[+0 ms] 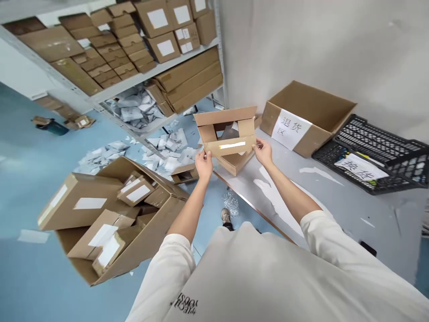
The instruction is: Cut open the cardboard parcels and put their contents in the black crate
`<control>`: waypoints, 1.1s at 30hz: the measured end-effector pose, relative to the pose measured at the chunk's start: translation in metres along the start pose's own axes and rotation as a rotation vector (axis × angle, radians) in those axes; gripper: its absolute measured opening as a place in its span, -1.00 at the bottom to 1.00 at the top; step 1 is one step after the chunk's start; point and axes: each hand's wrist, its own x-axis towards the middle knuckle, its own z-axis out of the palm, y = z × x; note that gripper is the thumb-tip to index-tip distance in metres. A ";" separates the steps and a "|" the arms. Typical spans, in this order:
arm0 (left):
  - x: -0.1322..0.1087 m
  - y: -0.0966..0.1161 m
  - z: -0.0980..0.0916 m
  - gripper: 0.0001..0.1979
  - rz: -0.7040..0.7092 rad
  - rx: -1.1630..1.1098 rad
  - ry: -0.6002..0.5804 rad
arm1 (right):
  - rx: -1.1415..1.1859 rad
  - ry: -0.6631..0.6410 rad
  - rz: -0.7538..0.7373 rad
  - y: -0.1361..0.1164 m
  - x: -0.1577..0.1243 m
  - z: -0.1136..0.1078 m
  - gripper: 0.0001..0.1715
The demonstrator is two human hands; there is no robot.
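Note:
Between my two hands is a cardboard box (210, 133) with its flaps up and a white label strip on the near flap. My left hand (204, 165) pinches the near left corner of that flap. At the near right corner, my right hand (263, 152) grips the same flap between thumb and fingers. Something grey shows through the box's opening, too hidden to name. Beneath the held box, another cardboard piece (236, 164) lies at the table's edge; I cannot tell whether they are joined.
A large open carton (308, 129) and a black plastic crate (382, 152) stand on the grey table (335, 197). At lower left, a big carton (144, 241) holds several labelled boxes. Shelving (127, 82) with stacked boxes rises behind. White packets (100, 156) litter the blue floor.

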 end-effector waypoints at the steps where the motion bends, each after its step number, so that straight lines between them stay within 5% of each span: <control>1: 0.006 -0.011 -0.009 -0.55 -0.019 0.012 0.014 | -0.001 -0.022 -0.005 -0.006 0.004 0.018 -0.41; 7: 0.056 -0.077 -0.045 -0.56 -0.142 0.015 0.076 | -0.040 -0.136 -0.056 -0.036 0.031 0.116 -0.43; 13: 0.091 -0.131 -0.036 -0.39 -0.289 -0.069 0.088 | -0.026 -0.302 0.015 -0.024 0.069 0.171 -0.18; 17: 0.100 -0.148 -0.011 -0.29 -0.365 -0.119 -0.020 | -0.156 -0.244 0.105 0.011 0.100 0.155 -0.32; 22: 0.096 -0.144 0.028 -0.46 -0.429 -0.169 -0.250 | -0.478 -0.153 0.217 0.047 0.124 0.109 -0.44; 27: 0.069 -0.127 0.070 -0.49 -0.506 -0.235 -0.456 | -0.783 -0.189 0.291 0.062 0.128 0.084 -0.39; 33: 0.041 -0.110 0.096 -0.29 -0.573 -0.346 -0.591 | -0.796 -0.209 0.321 0.062 0.111 0.070 -0.32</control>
